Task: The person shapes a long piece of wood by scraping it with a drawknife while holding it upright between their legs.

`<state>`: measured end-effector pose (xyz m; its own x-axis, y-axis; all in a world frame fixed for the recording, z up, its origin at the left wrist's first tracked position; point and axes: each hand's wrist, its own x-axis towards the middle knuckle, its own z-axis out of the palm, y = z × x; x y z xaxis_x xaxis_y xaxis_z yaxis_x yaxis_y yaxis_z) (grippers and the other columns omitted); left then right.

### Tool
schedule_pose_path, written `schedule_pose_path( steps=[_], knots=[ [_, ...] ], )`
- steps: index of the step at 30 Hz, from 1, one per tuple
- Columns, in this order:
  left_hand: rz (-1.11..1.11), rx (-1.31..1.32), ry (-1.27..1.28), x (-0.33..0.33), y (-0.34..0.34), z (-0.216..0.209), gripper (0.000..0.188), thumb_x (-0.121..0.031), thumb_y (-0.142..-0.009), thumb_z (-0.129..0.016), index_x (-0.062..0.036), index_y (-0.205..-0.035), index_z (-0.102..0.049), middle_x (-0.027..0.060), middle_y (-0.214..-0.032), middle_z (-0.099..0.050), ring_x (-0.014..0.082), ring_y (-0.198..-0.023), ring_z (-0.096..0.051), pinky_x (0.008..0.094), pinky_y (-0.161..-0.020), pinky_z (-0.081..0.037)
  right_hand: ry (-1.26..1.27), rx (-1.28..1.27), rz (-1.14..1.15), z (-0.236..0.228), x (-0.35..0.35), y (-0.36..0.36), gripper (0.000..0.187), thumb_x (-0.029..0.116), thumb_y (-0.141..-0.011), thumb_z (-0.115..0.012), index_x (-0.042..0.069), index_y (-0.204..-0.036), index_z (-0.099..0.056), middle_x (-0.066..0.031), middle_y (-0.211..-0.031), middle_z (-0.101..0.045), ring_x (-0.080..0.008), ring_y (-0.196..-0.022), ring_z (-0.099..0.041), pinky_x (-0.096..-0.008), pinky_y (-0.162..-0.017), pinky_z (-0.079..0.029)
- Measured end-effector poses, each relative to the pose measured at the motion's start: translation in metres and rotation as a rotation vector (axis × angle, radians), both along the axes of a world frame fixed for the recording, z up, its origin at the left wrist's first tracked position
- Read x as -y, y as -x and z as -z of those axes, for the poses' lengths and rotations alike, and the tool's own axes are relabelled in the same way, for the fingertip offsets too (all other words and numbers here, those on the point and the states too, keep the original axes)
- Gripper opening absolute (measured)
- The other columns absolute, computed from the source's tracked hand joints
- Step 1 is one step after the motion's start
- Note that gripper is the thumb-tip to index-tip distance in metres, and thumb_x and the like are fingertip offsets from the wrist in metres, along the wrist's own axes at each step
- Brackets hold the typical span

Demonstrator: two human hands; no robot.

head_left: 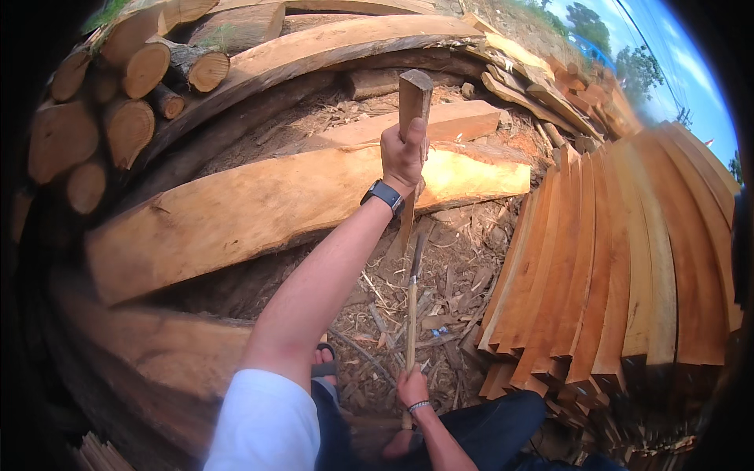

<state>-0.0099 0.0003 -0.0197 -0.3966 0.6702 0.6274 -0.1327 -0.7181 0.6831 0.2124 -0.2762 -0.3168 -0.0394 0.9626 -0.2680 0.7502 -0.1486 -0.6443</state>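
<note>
My left hand (403, 155), with a dark watch on the wrist, is shut around an upright wooden stake (415, 93). The stake's squared top stands above my fist and its lower end tapers toward the ground. Lower down, my right hand (412, 388), wearing a thin bracelet, grips the wooden handle of a long chopping tool (411, 314). Its narrow metal blade points up and lies against the tapered lower part of the stake. The stake's tip is hard to make out among the chips.
A thick pale timber slab (259, 208) lies across behind the stake. Round logs (126, 110) are piled at the upper left. Stacked orange planks (628, 259) fill the right. Wood chips (459, 267) cover the ground. My sandalled foot (323, 361) is near the bottom.
</note>
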Motion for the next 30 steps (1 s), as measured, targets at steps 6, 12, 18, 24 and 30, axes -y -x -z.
schedule_pose_path(
  steps=[6, 12, 18, 24, 30],
  knots=[
    [0.001, 0.045, -0.056, -0.002, 0.005, -0.001, 0.069, -0.073, -0.08, -0.056, -0.0077, -0.058, -0.049, 0.0003, -0.048, -0.046, 0.0096, -0.045, -0.047, 0.0257, -0.044, -0.036, 0.011, 0.094, -0.085, 0.025, 0.001, -0.005, 0.033, 0.021, -0.089, -0.055, -0.005, -0.107, -0.046, -0.035, -0.079, -0.061, -0.0532, -0.082, -0.059, -0.0577, -0.073, -0.047],
    [-0.002, 0.074, -0.037, -0.001, 0.005, 0.0, 0.069, -0.072, -0.081, -0.056, -0.0082, -0.057, -0.048, 0.0001, -0.048, -0.046, 0.0091, -0.044, -0.048, 0.0248, -0.043, -0.036, 0.027, -0.068, 0.067, -0.016, -0.002, 0.007, 0.032, 0.021, -0.089, -0.055, -0.005, -0.108, -0.046, -0.0387, -0.091, -0.059, -0.0538, -0.092, -0.057, -0.0586, -0.084, -0.044],
    [-0.027, 0.018, 0.005, 0.0, 0.011, -0.001, 0.073, -0.074, -0.082, -0.05, -0.0032, -0.064, -0.05, 0.0056, -0.055, -0.048, 0.014, -0.05, -0.049, 0.0271, -0.048, -0.039, 0.015, 0.09, -0.075, 0.023, 0.006, -0.004, 0.029, 0.019, -0.09, -0.055, -0.006, -0.103, -0.045, -0.0364, -0.082, -0.061, -0.0533, -0.08, -0.059, -0.0583, -0.071, -0.048],
    [-0.007, 0.017, 0.023, 0.0, 0.007, 0.002, 0.073, -0.075, -0.082, -0.049, -0.0041, -0.063, -0.049, 0.0062, -0.055, -0.048, 0.014, -0.05, -0.049, 0.0261, -0.048, -0.038, -0.087, -0.031, 0.023, 0.006, 0.0, 0.0, 0.03, 0.019, -0.09, -0.055, -0.006, -0.103, -0.045, -0.0364, -0.085, -0.061, -0.0538, -0.079, -0.06, -0.0566, -0.071, -0.05],
    [-0.003, 0.034, 0.002, 0.001, 0.01, 0.002, 0.074, -0.076, -0.081, -0.049, -0.0045, -0.064, -0.05, 0.0041, -0.054, -0.045, 0.0138, -0.051, -0.048, 0.0264, -0.048, -0.038, 0.028, 0.097, -0.104, 0.016, 0.01, -0.002, 0.029, 0.018, -0.091, -0.054, -0.004, -0.105, -0.041, -0.0364, -0.083, -0.061, -0.0532, -0.082, -0.06, -0.0582, -0.071, -0.048]
  ],
)
